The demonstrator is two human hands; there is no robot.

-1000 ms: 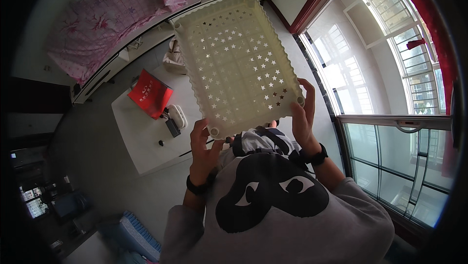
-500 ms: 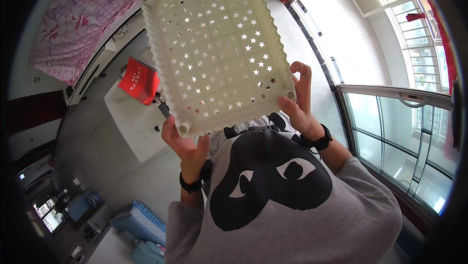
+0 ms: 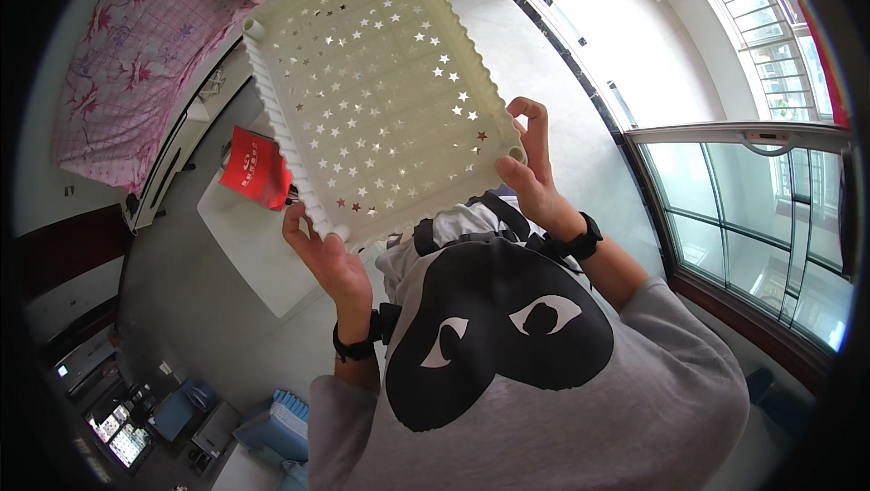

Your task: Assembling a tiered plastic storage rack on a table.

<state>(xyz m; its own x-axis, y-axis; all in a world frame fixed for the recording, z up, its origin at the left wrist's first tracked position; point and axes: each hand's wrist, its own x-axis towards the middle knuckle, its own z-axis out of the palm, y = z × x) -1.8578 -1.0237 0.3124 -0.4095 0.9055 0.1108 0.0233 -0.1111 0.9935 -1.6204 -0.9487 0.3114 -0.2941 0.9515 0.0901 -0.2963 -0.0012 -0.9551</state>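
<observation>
A cream plastic shelf tray [image 3: 376, 97] with star-shaped holes, a scalloped rim and round corner sockets is held up in front of my body. At its near left corner, my left hand [image 3: 332, 263] grips the rim, thumb against the corner socket and fingers curled on the outer side. My right hand [image 3: 535, 176] has closed on the near right corner, with the thumb by the socket and the fingers bent round the outside edge. The tray slants, its far end pointing up and to the left. The undersides of its near corners are hidden.
Beyond the tray's left side, a red paper bag [image 3: 256, 169] sits on a pale table [image 3: 249, 242]. A bed with a pink patterned cover [image 3: 149, 65] is at the far left. Glass sliding doors [image 3: 739, 219] stand on the right. Blue folded fabric [image 3: 276, 428] lies lower left.
The tray and both hands have shifted left in view, and the tray leans a little more to the left. Both hands keep their grip on its near corners.
</observation>
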